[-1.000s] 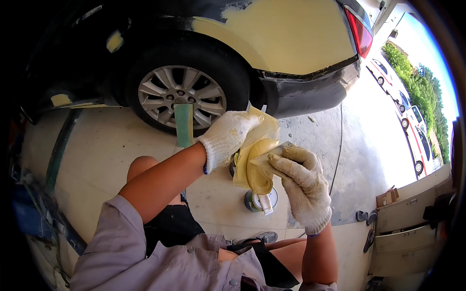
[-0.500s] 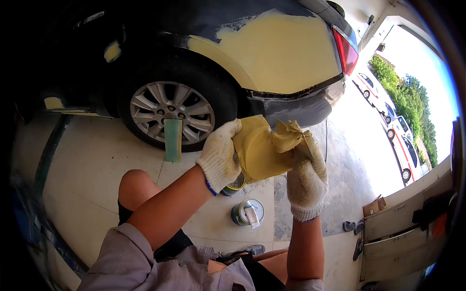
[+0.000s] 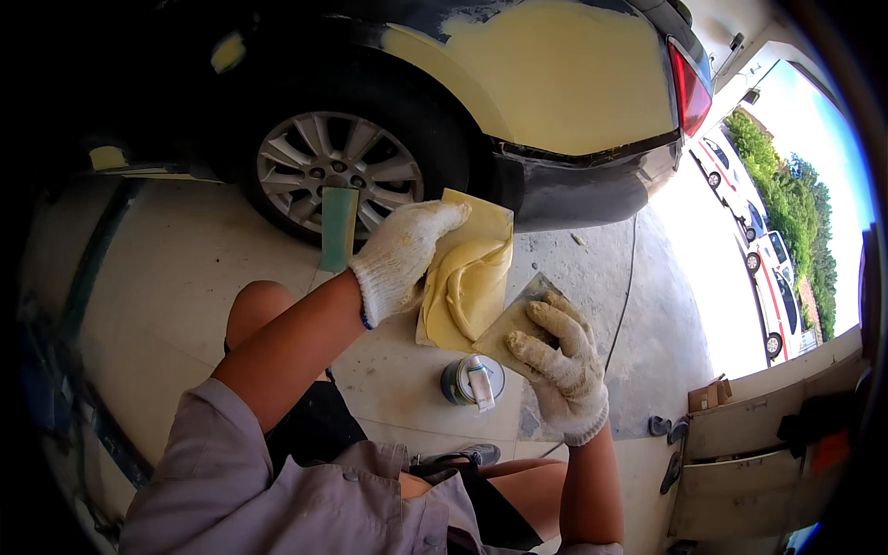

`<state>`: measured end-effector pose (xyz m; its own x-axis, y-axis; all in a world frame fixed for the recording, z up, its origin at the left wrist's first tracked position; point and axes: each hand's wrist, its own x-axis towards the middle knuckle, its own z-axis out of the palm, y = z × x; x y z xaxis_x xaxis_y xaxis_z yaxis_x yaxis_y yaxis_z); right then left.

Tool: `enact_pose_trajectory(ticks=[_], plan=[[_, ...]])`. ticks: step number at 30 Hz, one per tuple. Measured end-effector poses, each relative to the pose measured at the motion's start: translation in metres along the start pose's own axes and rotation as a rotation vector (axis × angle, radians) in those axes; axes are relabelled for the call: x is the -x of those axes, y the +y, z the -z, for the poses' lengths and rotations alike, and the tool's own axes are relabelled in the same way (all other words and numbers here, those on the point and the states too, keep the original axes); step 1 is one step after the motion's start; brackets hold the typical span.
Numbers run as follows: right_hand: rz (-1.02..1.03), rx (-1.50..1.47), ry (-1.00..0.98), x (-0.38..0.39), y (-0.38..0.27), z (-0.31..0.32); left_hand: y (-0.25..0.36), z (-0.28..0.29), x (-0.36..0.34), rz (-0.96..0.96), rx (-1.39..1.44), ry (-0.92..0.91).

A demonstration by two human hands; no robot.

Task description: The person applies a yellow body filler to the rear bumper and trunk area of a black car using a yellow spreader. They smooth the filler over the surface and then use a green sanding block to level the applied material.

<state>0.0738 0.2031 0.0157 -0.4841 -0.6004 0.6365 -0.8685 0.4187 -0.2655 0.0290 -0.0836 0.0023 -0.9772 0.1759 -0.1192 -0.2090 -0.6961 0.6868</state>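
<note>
In a white knit glove, my left hand [image 3: 400,252] grips the edge of a flat rectangular board [image 3: 487,215], held tilted in front of me. A thick, smeared mound of yellow putty [image 3: 474,287] covers its middle. My right hand [image 3: 566,365], in a stained glove, is closed on a thin flat putty spreader [image 3: 511,326], fingers bent over its face. The spreader's edge is at the board's lower right corner; whether they touch I cannot tell. Beyond the hands stands a dark car with a wide yellow filler patch [image 3: 564,83] above its rear bumper.
A green block [image 3: 339,227] leans upright against the rear wheel [image 3: 324,153]. Below the board stands a lidded can [image 3: 452,384] with a white tube [image 3: 480,382] on top. A cable [image 3: 626,305] crosses the floor. Cabinets [image 3: 731,439] and shoes [image 3: 659,425] are at right.
The board has turned to a steeper angle. The putty lump held up on the spreader is now spread on the board, and my right hand has moved lower. The car sits higher in view.
</note>
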Motion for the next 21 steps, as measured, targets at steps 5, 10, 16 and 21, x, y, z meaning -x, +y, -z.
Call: enact_pose_trajectory(ticks=[5,10,16,21], plan=[[-0.085,-0.017,0.068,-0.026,-0.013,-0.006,-0.007,0.007,0.007,0.047,-0.056,-0.012],[-0.11,-0.063,-0.054,0.0,-0.005,0.004,-0.005,0.012,-0.003,-0.003,-0.207,-0.002],[-0.204,0.084,-0.071,-0.058,-0.023,0.007,-0.008,-0.018,-0.001,-0.117,-0.635,-0.082],[-0.14,0.209,-0.097,-0.057,-0.044,0.006,0.027,-0.047,0.003,-0.152,-0.782,-0.106]])
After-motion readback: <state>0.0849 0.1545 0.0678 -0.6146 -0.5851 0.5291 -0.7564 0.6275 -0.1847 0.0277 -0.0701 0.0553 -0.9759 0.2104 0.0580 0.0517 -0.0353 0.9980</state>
